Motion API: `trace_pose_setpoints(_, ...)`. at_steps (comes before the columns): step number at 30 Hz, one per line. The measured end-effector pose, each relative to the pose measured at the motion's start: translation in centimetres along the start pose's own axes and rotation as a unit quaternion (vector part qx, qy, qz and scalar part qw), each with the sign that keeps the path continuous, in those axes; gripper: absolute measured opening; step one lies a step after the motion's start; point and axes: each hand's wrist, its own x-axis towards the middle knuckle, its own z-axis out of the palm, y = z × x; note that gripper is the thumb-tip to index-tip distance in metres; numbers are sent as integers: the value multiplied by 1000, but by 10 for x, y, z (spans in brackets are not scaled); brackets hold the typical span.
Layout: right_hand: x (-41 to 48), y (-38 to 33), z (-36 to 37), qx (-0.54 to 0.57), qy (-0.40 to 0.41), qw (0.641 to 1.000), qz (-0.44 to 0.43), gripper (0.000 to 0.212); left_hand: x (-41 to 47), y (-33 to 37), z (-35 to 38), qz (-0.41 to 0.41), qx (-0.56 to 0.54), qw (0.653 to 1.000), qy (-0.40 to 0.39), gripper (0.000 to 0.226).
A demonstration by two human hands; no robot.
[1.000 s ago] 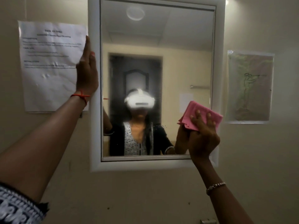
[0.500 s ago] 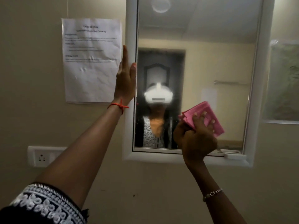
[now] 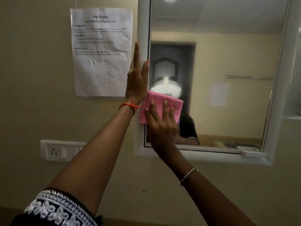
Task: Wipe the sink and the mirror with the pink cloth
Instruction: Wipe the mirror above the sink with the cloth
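Since half a second ago: pink cloth [image 3: 160, 106] carried from the lower middle of the mirror [image 3: 228, 70] across to its left edge, close beside the left hand [image 3: 136, 82]. Right hand [image 3: 160, 123] now spread flat over the cloth, fingers [image 3: 165, 110] extended and splayed, pressing it against the glass and the white frame [image 3: 144, 30] rather than gripping it. Left hand flat and upright, fingers straight and together, holding nothing, thumb on the frame's left side. 1 cloth, 1 mirror, 2 hands. 1 red thread [image 3: 130, 106] on the left wrist, 1 bead bracelet [image 3: 189, 175] on the right wrist. 1 printed sheet [image 3: 101, 62] on the wall left of the mirror, 1 switch plate [image 3: 60, 150] below it. 1 black sleeve [image 3: 57, 209] with white embroidery at bottom left. Sink out of view.
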Motion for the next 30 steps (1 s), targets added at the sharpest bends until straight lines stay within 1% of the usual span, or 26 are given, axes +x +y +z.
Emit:
trace_pose_setpoints(4, -21, 8, 3, 11, 8, 998, -67, 28, 0, -2, -1, 3, -7, 1000, 2, 57)
trace_pose_setpoints(7, -40, 9, 0, 11, -1, 994, -106, 33, -1, -1, -2, 2, -3, 1000, 5, 56)
trace_pose_setpoints(10, -55, 8, -3, 4, -28, 992, -121, 36, -1, 0, -2, -1, -5, 1000, 8, 55)
trace_pose_setpoints(13, -66, 9, -5, 5, -43, 989, -139, 36, -2, 2, -2, -9, -7, 1000, 11, 54)
trace_pose_setpoints(20, -81, 29, -18, 9, -74, 973, -219, 36, 0, -4, 0, 1, -9, 1000, 13, 54)
trace_pose_setpoints(24, -84, 47, -24, 26, -74, 963, -258, 33, 2, -9, 1, 5, -8, 1000, 19, 52)
trace_pose_setpoints(30, -91, 80, -30, 49, -85, 953, -286, 27, 1, -11, 1, 12, 12, 999, 28, 53)
